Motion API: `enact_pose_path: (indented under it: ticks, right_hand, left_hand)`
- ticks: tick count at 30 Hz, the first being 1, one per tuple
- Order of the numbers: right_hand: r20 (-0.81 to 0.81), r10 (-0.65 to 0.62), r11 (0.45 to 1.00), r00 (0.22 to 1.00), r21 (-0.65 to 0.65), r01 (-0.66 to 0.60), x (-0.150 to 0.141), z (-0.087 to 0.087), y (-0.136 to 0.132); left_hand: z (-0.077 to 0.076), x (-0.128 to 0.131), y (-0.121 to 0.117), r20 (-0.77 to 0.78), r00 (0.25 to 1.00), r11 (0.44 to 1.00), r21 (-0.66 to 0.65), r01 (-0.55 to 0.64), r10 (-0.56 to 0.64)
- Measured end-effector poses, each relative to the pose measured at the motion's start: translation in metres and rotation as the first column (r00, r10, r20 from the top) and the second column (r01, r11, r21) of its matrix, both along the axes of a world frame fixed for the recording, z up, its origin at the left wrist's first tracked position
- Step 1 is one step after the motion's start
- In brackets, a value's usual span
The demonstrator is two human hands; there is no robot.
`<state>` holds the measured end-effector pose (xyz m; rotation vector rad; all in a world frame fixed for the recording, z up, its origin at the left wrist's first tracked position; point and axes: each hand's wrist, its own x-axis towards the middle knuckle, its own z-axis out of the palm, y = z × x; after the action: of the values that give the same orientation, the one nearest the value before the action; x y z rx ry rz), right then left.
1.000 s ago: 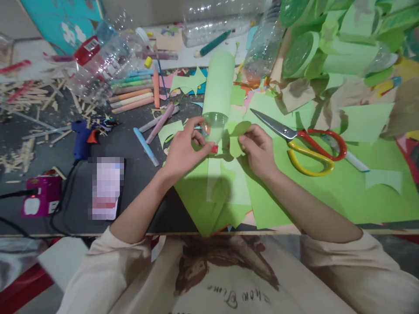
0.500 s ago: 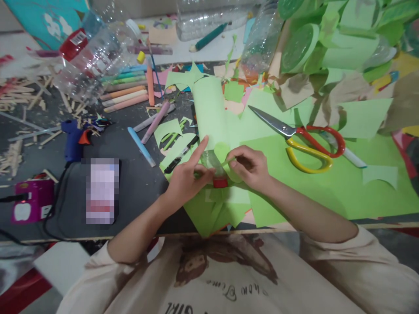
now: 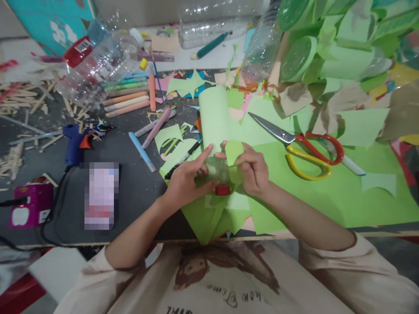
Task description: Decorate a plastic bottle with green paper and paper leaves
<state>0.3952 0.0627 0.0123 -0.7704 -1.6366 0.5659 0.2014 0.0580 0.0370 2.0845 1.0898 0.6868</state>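
A clear plastic bottle (image 3: pixel 218 171) lies on the table with its red cap (image 3: pixel 223 189) toward me. Light green paper (image 3: pixel 214 115) wraps its far part. My left hand (image 3: pixel 187 179) grips the bottle from the left, thumb near the cap and index finger reaching along the paper's edge. In my right hand (image 3: pixel 253 168), a small rounded piece of green paper (image 3: pixel 234 152) is pinched over the bottle's right side. Fingertips of the right hand touch the wrap's near edge or come close to it; I cannot tell which.
Red-and-yellow-handled scissors (image 3: pixel 290 141) lie on green sheets (image 3: pixel 334 196) at right. A blue glue gun (image 3: pixel 73 141), a phone (image 3: pixel 101 196) and a purple box with a cable (image 3: pixel 31 205) are at left. Markers (image 3: pixel 127 102), clear bottles (image 3: pixel 104 56) and paper scraps stand or lie behind.
My right hand has lifted and turned, bringing the green paper piece up against the wrap's near edge. The bottle has shifted slightly toward me and to the right in view.
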Motion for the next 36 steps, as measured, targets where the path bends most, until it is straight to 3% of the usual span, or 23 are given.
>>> enact_pose_path:
  ticks: [4,8,17,24,30,36]
  right_hand:
    - [0.141,0.078,0.996,0.987,-0.064,-0.07,0.003,0.001,0.0]
    - [0.205,0.085,0.996,0.975,0.011,-0.089,0.005,0.006,0.004]
    - [0.167,0.073,0.994,0.983,0.073,-0.086,0.006,0.011,0.003]
    - [0.132,-0.044,0.993,0.99,0.111,0.03,0.004,0.006,0.003]
    - [0.137,-0.001,1.0,0.991,0.011,0.0,0.009,0.002,0.004]
    - [-0.093,0.134,0.977,0.987,-0.155,-0.148,0.012,0.005,0.002]
  left_hand:
    - [0.002,-0.003,0.005,-0.044,0.999,0.996,0.089,0.0,0.004]
    - [0.0,-0.006,0.006,-0.067,0.998,0.993,0.114,0.022,-0.015]
    - [0.0,-0.004,0.002,-0.047,0.998,0.998,-0.054,0.039,-0.042]
    - [0.002,-0.005,0.003,-0.035,0.999,0.996,-0.082,0.028,-0.031]
    - [-0.001,-0.005,0.002,0.004,1.0,0.997,-0.069,0.016,-0.015]
    - [-0.002,-0.003,0.0,0.044,0.999,0.999,-0.053,0.005,-0.003]
